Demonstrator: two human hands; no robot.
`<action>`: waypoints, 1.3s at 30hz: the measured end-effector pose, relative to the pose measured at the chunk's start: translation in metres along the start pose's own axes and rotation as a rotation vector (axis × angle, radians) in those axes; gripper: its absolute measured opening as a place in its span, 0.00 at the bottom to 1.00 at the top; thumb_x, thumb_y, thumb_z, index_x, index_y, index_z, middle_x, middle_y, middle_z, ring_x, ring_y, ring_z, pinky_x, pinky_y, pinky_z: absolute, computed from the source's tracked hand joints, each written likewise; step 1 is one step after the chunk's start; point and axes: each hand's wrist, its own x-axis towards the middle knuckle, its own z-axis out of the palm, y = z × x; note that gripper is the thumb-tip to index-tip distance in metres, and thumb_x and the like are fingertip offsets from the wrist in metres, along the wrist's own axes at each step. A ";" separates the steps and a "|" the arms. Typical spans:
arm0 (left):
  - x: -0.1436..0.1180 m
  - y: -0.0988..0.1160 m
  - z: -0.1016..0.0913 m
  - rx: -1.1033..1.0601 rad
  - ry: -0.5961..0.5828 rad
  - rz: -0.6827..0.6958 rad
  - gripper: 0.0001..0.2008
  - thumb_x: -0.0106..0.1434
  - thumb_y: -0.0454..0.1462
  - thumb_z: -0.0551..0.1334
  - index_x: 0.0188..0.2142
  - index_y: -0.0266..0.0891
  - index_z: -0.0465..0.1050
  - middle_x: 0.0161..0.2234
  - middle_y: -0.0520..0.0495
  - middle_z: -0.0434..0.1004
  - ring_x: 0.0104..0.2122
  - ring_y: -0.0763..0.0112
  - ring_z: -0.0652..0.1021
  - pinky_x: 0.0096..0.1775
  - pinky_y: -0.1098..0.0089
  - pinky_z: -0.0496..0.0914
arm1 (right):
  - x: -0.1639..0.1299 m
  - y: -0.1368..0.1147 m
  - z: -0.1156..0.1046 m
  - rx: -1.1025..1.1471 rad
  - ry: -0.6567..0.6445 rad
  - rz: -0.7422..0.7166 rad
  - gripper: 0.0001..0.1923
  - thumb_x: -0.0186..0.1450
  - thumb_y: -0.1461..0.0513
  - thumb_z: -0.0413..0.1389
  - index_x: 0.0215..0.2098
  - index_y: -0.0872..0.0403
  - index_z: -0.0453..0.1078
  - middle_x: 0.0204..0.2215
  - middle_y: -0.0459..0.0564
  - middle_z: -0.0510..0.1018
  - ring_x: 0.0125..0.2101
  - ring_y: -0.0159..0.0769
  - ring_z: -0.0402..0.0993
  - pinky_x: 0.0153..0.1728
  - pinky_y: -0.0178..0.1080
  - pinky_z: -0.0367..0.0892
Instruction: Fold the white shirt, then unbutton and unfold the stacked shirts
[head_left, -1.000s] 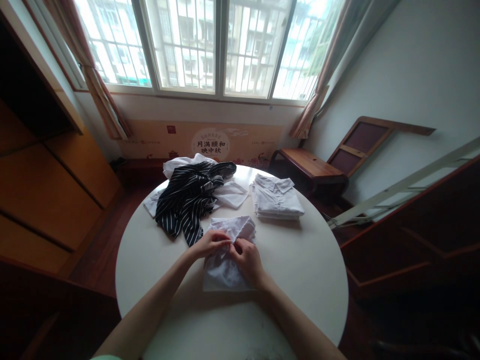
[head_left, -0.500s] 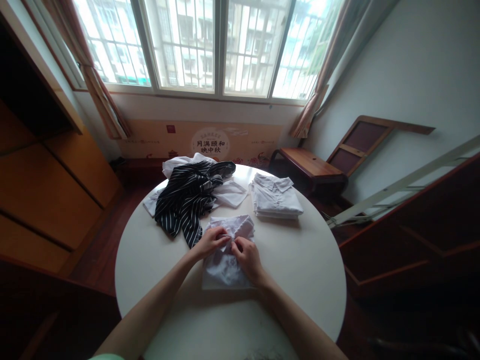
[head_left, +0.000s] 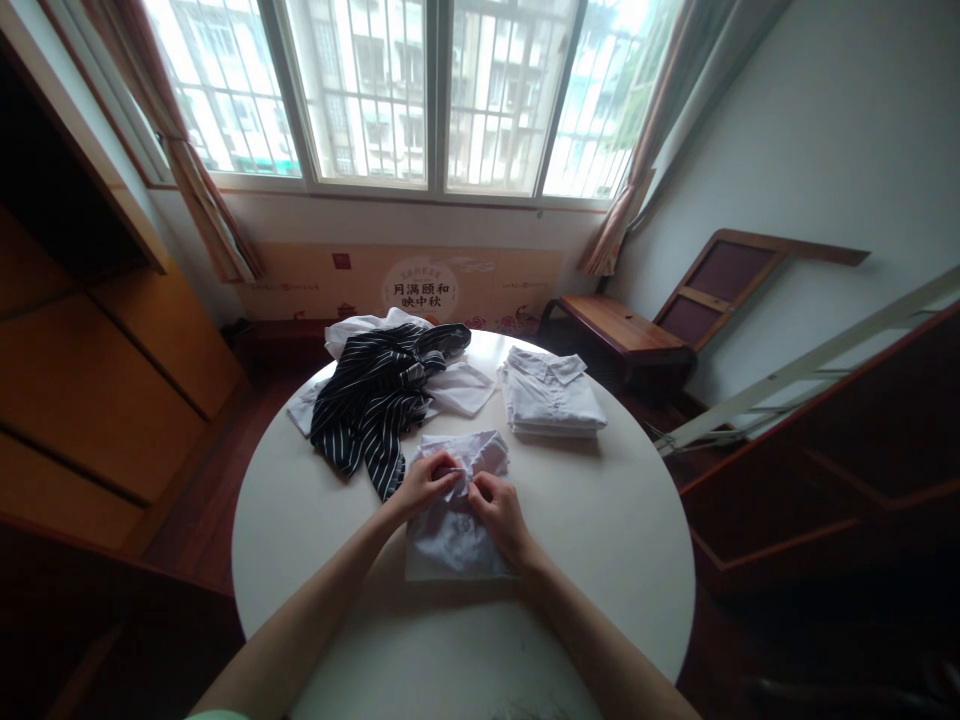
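A white shirt [head_left: 457, 545], folded to a rough rectangle with its collar away from me, lies on the round white table [head_left: 300, 560]. My left hand [head_left: 429, 485] pinches the shirt's front edge just below the collar. Close beside it, my right hand [head_left: 495, 508] has thumb and fingers closed on the other front edge. The fingers hide any button between them. Beyond my left hand a black-and-white striped garment [head_left: 367, 390] is heaped loosely. Past my right hand sits a neat stack of folded white shirts [head_left: 553, 395].
More white clothing [head_left: 461, 388] lies crumpled under and behind the striped heap. A wooden bench [head_left: 619, 325] stands past the table's far right edge. Wooden cabinets [head_left: 142, 400] are at the left, and a pale metal ladder-like frame [head_left: 795, 375] slants at the right.
My right hand has shifted very slightly right, leaving a small gap between the fingertips of both hands. The shirt and the other clothes lie as before.
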 end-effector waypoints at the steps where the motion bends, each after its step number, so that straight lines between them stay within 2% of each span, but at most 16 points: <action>1: 0.000 0.001 0.000 0.000 -0.002 -0.001 0.09 0.54 0.40 0.60 0.30 0.35 0.70 0.26 0.50 0.71 0.27 0.72 0.70 0.29 0.74 0.63 | 0.000 0.000 0.000 0.000 0.005 0.002 0.11 0.57 0.60 0.48 0.18 0.55 0.59 0.16 0.42 0.61 0.20 0.28 0.57 0.23 0.31 0.53; 7: -0.001 0.002 -0.003 0.008 -0.042 0.000 0.09 0.56 0.40 0.59 0.30 0.35 0.69 0.27 0.49 0.70 0.28 0.71 0.70 0.30 0.73 0.64 | 0.001 0.000 -0.001 0.014 0.017 0.009 0.07 0.57 0.60 0.49 0.24 0.55 0.64 0.20 0.44 0.67 0.22 0.31 0.62 0.25 0.32 0.58; 12: -0.002 0.001 -0.004 0.049 -0.052 0.029 0.09 0.53 0.40 0.62 0.32 0.36 0.69 0.30 0.49 0.71 0.31 0.70 0.71 0.33 0.73 0.65 | 0.000 -0.001 -0.001 0.016 0.032 0.005 0.07 0.58 0.60 0.49 0.25 0.55 0.64 0.20 0.44 0.67 0.23 0.31 0.63 0.26 0.32 0.59; 19: -0.002 0.000 -0.002 0.000 -0.018 0.028 0.08 0.50 0.38 0.64 0.28 0.36 0.69 0.27 0.51 0.70 0.29 0.72 0.71 0.32 0.73 0.65 | -0.001 -0.001 -0.001 0.010 0.039 -0.002 0.07 0.58 0.60 0.50 0.24 0.55 0.63 0.20 0.44 0.67 0.22 0.31 0.63 0.26 0.33 0.59; 28: -0.002 -0.006 -0.001 -0.041 -0.050 0.030 0.06 0.50 0.34 0.64 0.28 0.35 0.70 0.27 0.50 0.71 0.28 0.72 0.71 0.30 0.74 0.65 | 0.000 0.000 -0.002 -0.009 0.109 -0.097 0.07 0.58 0.61 0.51 0.24 0.54 0.63 0.26 0.46 0.66 0.27 0.31 0.64 0.30 0.34 0.61; 39: -0.004 -0.001 0.000 -0.065 -0.044 0.038 0.05 0.49 0.35 0.64 0.25 0.34 0.71 0.23 0.51 0.70 0.25 0.75 0.70 0.28 0.75 0.65 | 0.000 0.005 -0.001 0.066 0.064 -0.027 0.07 0.58 0.61 0.50 0.24 0.54 0.62 0.22 0.44 0.67 0.24 0.31 0.63 0.27 0.33 0.59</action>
